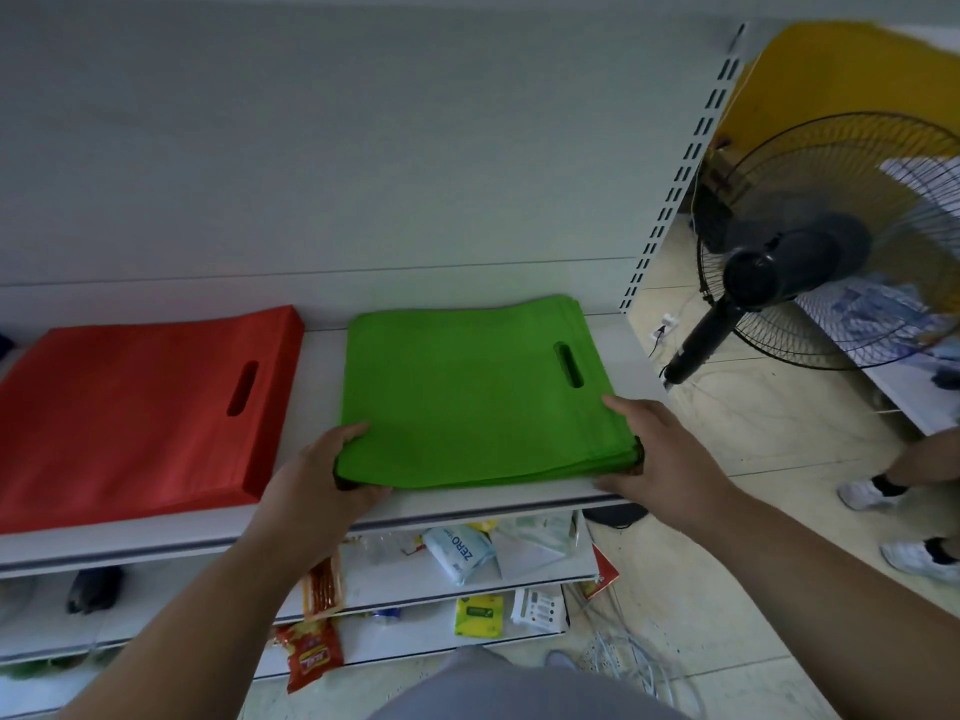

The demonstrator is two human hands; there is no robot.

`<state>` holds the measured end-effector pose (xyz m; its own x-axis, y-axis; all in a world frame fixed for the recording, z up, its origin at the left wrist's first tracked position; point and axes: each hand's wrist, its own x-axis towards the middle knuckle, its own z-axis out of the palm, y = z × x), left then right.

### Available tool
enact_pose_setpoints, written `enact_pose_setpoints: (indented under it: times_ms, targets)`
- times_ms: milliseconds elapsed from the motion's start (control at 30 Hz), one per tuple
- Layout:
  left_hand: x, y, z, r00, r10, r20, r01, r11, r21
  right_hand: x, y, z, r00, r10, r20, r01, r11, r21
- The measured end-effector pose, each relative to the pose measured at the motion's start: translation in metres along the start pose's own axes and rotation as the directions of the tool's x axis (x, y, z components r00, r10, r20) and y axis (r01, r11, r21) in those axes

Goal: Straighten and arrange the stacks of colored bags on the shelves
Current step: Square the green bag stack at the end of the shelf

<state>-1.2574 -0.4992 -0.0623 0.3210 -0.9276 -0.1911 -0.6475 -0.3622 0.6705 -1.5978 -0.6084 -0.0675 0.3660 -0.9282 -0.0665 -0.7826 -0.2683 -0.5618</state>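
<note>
Two bare forearms reach forward; the left hand and right hand each pinch, thumb on top, fingers curled beneath.

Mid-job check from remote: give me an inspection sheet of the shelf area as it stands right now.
Surface: white shelf, bare strip between the two stacks.
Job's things: green bag stack at the front right, its layers fanned at the near edge; red bag stack to its left, looks squared, untouched.
Clutter: lower shelves hold a ZERO packet, a yellow packet and snack packs, lying loosely.
Grippers: left hand grips the green stack's near left corner; right hand grips its near right corner.
Cables: white cables loose on the floor by the shelf foot.
Surroundings: black standing fan at right; another person's white shoes on the floor.
</note>
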Motion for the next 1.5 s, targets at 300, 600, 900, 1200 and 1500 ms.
enact_pose_setpoints:
  times_ms: [300,600,900,1200,1500]
  targets:
    - [-0.005,0.013,0.001,0.998,-0.042,0.055,0.043,0.999,-0.014,0.008,0.016,-0.007,0.996,0.056,0.070,-0.064,0.990,0.122]
    - [0.060,0.050,-0.018,0.911,-0.373,0.174,0.411,0.855,-0.316,0.074,-0.032,-0.011,0.912,0.392,0.120,-0.402,0.798,0.449]
    - [0.057,0.055,0.001,0.968,-0.218,-0.123,0.185,0.954,-0.237,0.082,-0.030,-0.011,0.975,0.222,0.019,-0.213,0.904,0.370]
    - [0.074,0.032,-0.006,0.964,-0.265,0.034,0.257,0.883,-0.393,0.071,-0.020,0.002,0.952,0.307,0.013,-0.267,0.805,0.530]
    - [0.068,0.019,-0.004,0.964,-0.264,0.034,0.223,0.731,-0.645,0.058,-0.018,-0.003,0.937,0.334,0.104,-0.302,0.624,0.721]
